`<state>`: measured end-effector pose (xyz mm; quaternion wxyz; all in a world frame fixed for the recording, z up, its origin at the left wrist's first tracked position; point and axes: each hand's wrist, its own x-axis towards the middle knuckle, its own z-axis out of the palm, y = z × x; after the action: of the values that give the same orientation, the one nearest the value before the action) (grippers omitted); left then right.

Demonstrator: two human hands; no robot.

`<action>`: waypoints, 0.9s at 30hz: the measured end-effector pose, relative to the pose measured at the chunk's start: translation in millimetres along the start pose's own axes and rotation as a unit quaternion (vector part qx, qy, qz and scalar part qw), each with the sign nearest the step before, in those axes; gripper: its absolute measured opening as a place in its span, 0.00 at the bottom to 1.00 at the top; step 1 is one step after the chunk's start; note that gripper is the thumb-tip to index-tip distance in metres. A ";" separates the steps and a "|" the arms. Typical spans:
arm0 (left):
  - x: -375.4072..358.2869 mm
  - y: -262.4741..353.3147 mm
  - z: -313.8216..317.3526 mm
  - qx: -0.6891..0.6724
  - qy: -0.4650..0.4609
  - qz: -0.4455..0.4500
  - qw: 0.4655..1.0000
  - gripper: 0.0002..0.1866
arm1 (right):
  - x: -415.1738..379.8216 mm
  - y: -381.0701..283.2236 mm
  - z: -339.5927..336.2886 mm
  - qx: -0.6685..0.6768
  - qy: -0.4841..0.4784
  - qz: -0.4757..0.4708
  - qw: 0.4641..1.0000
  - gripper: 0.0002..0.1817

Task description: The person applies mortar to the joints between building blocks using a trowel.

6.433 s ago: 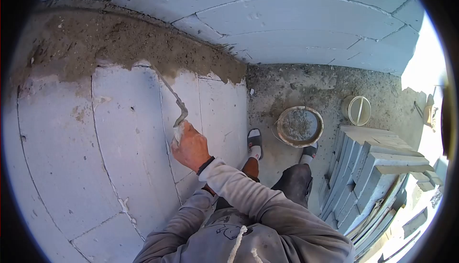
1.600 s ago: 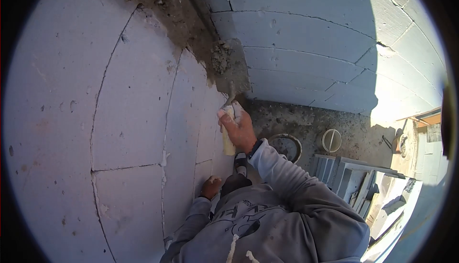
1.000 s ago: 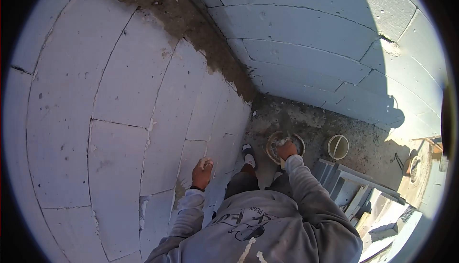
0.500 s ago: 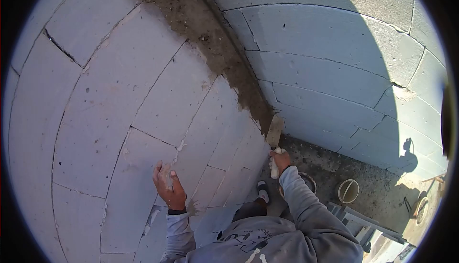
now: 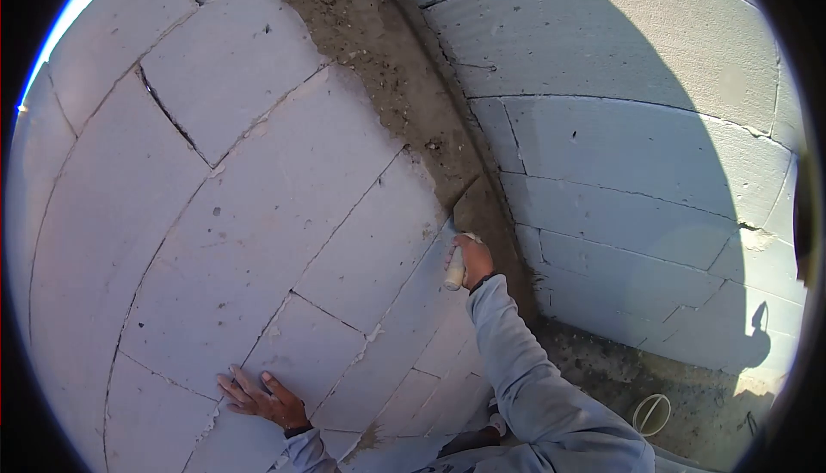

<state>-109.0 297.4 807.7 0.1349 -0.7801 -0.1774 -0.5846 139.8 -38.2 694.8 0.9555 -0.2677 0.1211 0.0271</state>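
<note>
My right hand (image 5: 475, 259) is closed around the pale handle of a trowel (image 5: 455, 278). The trowel's blade lies against a wet grey-brown mortar strip (image 5: 396, 68) that runs down the inside corner; mortar makes the blade's outline hard to make out. Lower on the left, my left hand (image 5: 265, 400) rests with fingers spread on the white block wall (image 5: 258, 249), holding nothing. Thin joints and a few open gaps cross this wall. The mortar has a ragged left edge over the blocks.
A second block wall (image 5: 619, 146) meets the corner on the right, partly sunlit, with a shadow on it. Below, a white bucket (image 5: 651, 414) stands on the stained concrete floor (image 5: 594, 361). A shoe shows near the wall's foot.
The trowel has moved up the corner from the strip's lower end, and mortar now covers the lower corner. My left hand has come to lie flatter on the wall. The view has shifted upward.
</note>
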 end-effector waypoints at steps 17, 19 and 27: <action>-7.0 -0.6 16.0 0.033 0.033 0.008 0.999 0.28 | -86.7 52.3 -84.3 -0.470 0.022 -0.025 0.882 0.11; -5.3 0.0 15.5 0.030 0.053 0.019 0.998 0.28 | -127.6 104.0 -149.2 -0.587 0.026 0.036 0.808 0.22; -6.7 -2.3 18.2 0.033 0.037 0.009 0.999 0.29 | -138.6 96.1 -154.9 -0.549 0.041 -0.025 0.834 0.26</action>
<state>-95.9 306.3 796.1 0.1721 -0.7546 -0.1848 -0.6057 -39.4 -34.4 552.2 0.6458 -0.7522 0.1187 0.0541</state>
